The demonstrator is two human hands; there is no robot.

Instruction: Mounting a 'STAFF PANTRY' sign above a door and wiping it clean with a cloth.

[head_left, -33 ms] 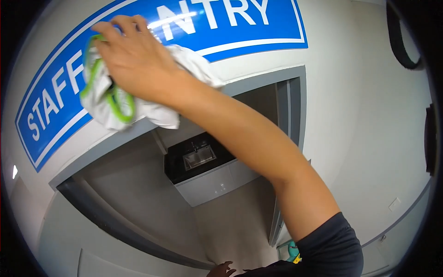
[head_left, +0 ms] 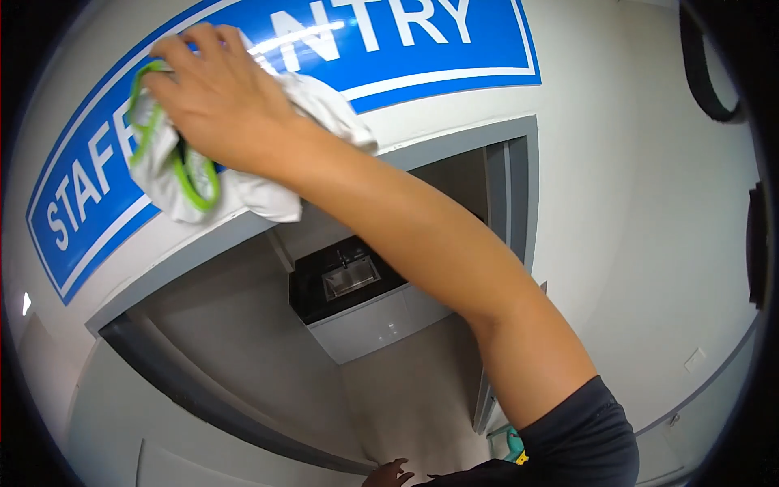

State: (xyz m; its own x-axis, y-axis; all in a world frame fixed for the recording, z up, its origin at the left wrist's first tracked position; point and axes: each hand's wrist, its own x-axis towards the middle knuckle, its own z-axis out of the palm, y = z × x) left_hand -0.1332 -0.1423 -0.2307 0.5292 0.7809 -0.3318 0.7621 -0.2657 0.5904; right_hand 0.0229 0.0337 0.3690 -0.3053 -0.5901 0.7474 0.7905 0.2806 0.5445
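My right hand (head_left: pixel 215 101) reaches up across the view and presses a bunched white cloth with bright green edging (head_left: pixel 268 195) against a blue sign (head_left: pixel 73 260) above a doorway. The fingers are bent over the cloth, which hangs in loose folds below the palm and covers some of the sign's white lettering. Low at the bottom edge, my left hand (head_left: pixel 391 473) shows only in part, dim and small. Its fingers are a little apart and bent, with nothing visible in them.
A grey door frame (head_left: pixel 454 134) runs under the sign. Through the doorway stands a black counter with a steel sink (head_left: pixel 350 277) over white cabinets (head_left: pixel 381 323). A teal and yellow object (head_left: pixel 515 443) shows beside my dark sleeve. A dark curved object (head_left: pixel 706 69) hangs at upper right.
My right hand and the cloth have slid slightly left along the sign, uncovering a bit more lettering on the right. My left hand looks unchanged.
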